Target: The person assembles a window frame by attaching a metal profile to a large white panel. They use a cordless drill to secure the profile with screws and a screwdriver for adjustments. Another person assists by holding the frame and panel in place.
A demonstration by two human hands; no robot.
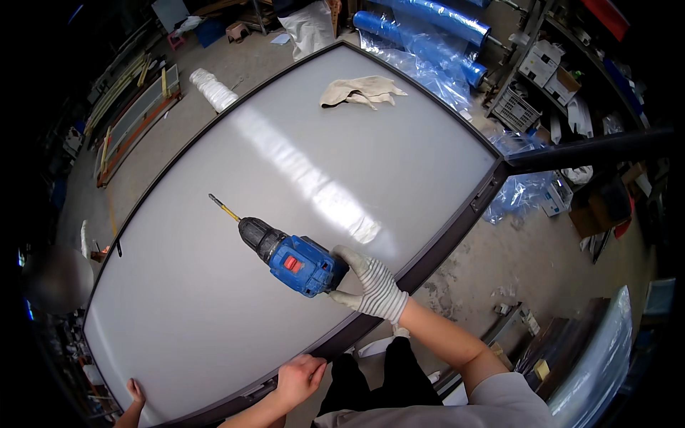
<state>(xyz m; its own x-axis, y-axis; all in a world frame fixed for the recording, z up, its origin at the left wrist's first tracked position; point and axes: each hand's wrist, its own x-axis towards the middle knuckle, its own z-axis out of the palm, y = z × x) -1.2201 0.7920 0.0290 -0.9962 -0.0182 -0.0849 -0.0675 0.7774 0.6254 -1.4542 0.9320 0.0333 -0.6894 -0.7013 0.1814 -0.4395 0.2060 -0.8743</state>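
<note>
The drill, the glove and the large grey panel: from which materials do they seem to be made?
The drill: probably hard plastic, matte blue and black, judging by its moulded ridges.
The glove: apparently knitted fabric, soft-looking, judging by its stripes and snug fit.
The grey panel: smooth and shiny, perhaps glass or coated sheet, since it shows a bright reflection; I cannot tell which.

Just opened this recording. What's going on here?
The person's right hand, in a striped glove, has its thumb and fingers around the near end of a blue power drill over a large grey framed panel. Whether the drill rests on it is unclear. What looks like their bare left hand is at the near edge; another hand, seemingly a co-worker's, is farther left. Crumpled pale fabric lies toward the far end.
</note>
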